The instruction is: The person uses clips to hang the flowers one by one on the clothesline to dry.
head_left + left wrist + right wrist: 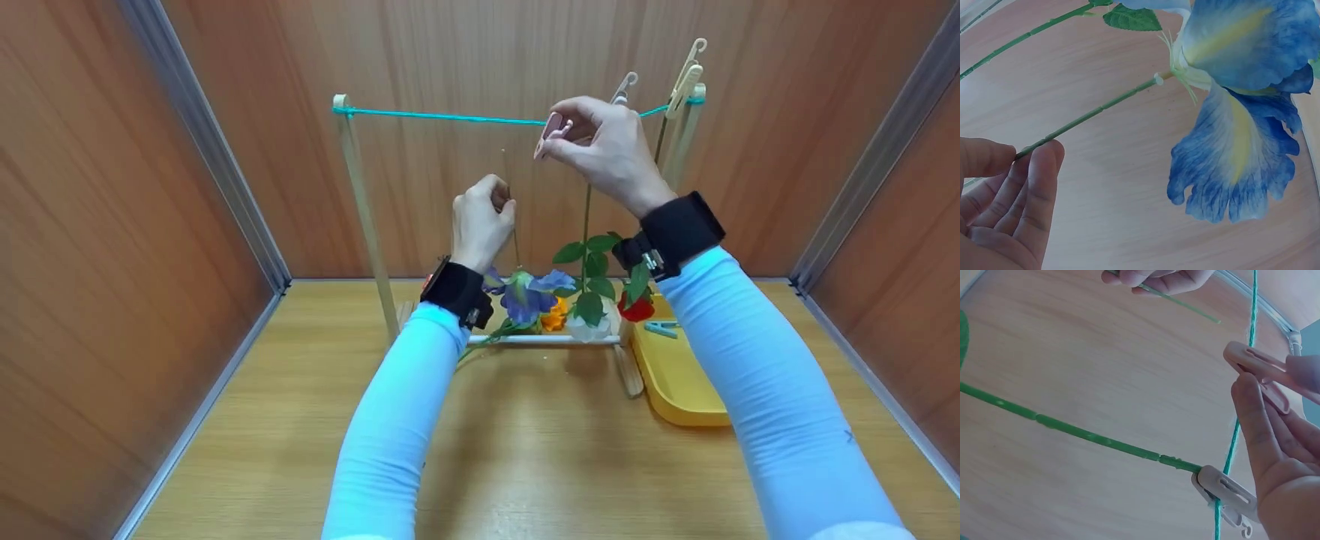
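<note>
A blue flower (1235, 112) is held by its thin green stem (1086, 115), pinched between thumb and curled fingers of the left hand (480, 221); the bloom hangs head down just below that hand, above the base of a wooden rack (367, 217). A pale pink clothespin (1258, 374) is gripped by the fingers of the right hand (604, 150), raised beside the teal string (442, 116) that is stretched between the rack's two upright posts.

One stem (1078, 433) is already clipped to the string by a second pale clothespin (1224, 489), just beside the right hand; its leaves and a white bloom (592, 326) hang down to the rack's base. A third clothespin (686, 79) is seen at the top of the right post.

Four blooms can be counted near the base: the blue one, an orange one (555, 315), the white one and a red one (637, 307). A yellow tray (679, 390) is set on the desk (540, 450) to the right of the rack, with one teal clothespin (661, 328) lying in it.

Black wrist straps and light blue sleeves are worn on both arms. No writing can be read anywhere.
</note>
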